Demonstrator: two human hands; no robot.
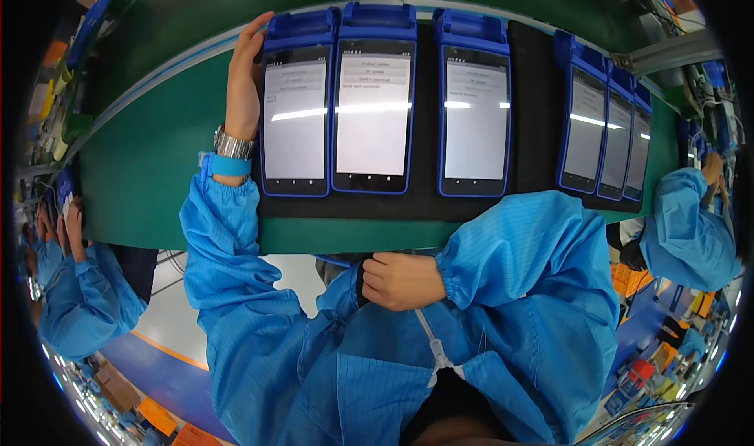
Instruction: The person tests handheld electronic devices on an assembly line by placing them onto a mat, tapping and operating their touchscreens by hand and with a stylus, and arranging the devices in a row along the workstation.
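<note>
My left hand (245,77) lies stretched along the left edge of a blue-cased handheld terminal (294,124), its fingers reaching up to the top corner. The fingers look straight rather than wrapped round it. A second handheld terminal (371,116) stands close on its right, and a third handheld terminal (474,124) is apart from them. All three have lit, pale screens and raised blue tops. My right hand (404,281) is closed in front of my chest, below the table edge, against a dark edge and blue jacket cloth. What its curled fingers grip is hidden.
Further right, more handheld terminals (583,128) stand close together in a row. A black mat (534,108) lies beneath the terminals on the green table (141,155). A metal bracket (664,53) juts in at the far right. Other people in blue sleeves (683,218) work at both sides.
</note>
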